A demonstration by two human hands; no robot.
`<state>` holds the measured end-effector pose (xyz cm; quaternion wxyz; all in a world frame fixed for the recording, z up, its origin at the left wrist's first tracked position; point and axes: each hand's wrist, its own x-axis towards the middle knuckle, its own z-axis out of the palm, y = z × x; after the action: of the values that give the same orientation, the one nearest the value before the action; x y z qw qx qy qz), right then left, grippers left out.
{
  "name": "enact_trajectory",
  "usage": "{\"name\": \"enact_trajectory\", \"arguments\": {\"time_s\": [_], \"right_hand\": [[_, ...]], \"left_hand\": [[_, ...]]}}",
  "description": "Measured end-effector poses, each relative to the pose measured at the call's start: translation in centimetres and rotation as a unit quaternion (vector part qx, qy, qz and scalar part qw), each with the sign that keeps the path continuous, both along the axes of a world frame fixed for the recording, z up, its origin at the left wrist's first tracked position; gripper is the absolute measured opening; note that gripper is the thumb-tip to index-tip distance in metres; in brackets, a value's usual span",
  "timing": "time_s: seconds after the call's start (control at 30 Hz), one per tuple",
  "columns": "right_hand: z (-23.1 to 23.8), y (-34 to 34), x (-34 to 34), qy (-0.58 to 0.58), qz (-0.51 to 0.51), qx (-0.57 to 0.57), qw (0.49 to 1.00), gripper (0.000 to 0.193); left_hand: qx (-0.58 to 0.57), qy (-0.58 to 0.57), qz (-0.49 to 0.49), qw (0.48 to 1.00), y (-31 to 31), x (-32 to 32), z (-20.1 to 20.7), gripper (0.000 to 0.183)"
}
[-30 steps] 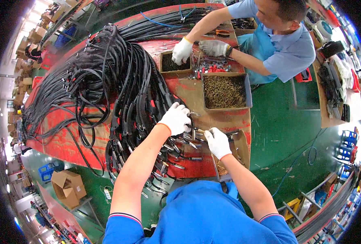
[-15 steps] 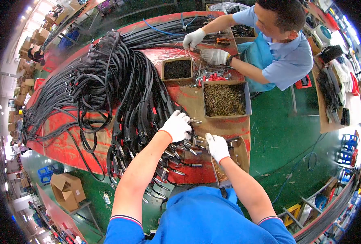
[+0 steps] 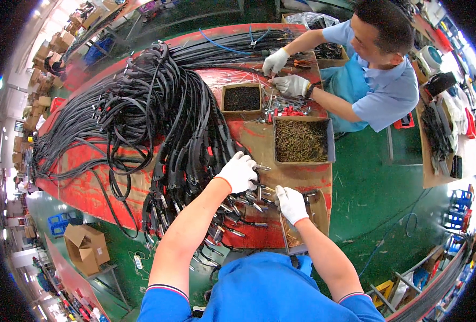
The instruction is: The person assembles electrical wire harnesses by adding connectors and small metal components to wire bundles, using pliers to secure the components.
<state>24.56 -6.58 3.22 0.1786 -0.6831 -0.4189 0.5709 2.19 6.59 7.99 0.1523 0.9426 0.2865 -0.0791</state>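
Observation:
A thick bundle of black cables (image 3: 187,123) spreads over the red table, many ending in silvery metal tips at the near edge. My left hand (image 3: 239,173), in a white glove with an orange cuff, is closed around cable ends at the right side of the bundle. One metal tip (image 3: 263,167) sticks out beyond its fingers. To its right, my right hand (image 3: 291,205), gloved alike, is closed in a pinch beside the thin brassy tips. Whatever lies between its fingertips is too small to make out. Below its wrist is a shallow tray (image 3: 319,217) at the table's corner.
A box of small brass-coloured parts (image 3: 302,140) and a box of small black parts (image 3: 241,99) stand beyond my hands. Across the table, a co-worker (image 3: 380,80) in white gloves handles a dark cable. Red-handled tools (image 3: 289,110) lie between. An open carton (image 3: 86,248) is lower left.
The view has shifted slightly, so the table and boxes sit a little lower and further right. Both my hands keep about the same place by the cable tips. The co-worker's hands have shifted slightly.

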Motion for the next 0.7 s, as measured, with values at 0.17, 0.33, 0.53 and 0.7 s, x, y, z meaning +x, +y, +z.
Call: {"name": "enact_trajectory", "arguments": {"time_s": [0.17, 0.33, 0.53, 0.7], "right_hand": [[1.5, -0.4, -0.4, -0.098, 0.020, 0.233, 0.967, 0.035], [0.5, 0.1, 0.4, -0.100, 0.068, 0.129, 0.984, 0.027], [2.5, -0.4, -0.6, -0.127, 0.014, 0.279, 0.952, 0.032], [1.4, 0.3, 0.3, -0.104, 0.061, 0.175, 0.977, 0.026]], "left_hand": [[0.003, 0.003, 0.003, 1.000, 0.0, 0.0, 0.1, 0.024], [-0.007, -0.013, 0.004, 1.000, 0.0, 0.0, 0.2, 0.023], [-0.015, -0.022, 0.013, 1.000, 0.0, -0.2, -0.1, 0.023], [-0.010, -0.027, 0.009, 1.000, 0.0, -0.1, -0.1, 0.023]]}}
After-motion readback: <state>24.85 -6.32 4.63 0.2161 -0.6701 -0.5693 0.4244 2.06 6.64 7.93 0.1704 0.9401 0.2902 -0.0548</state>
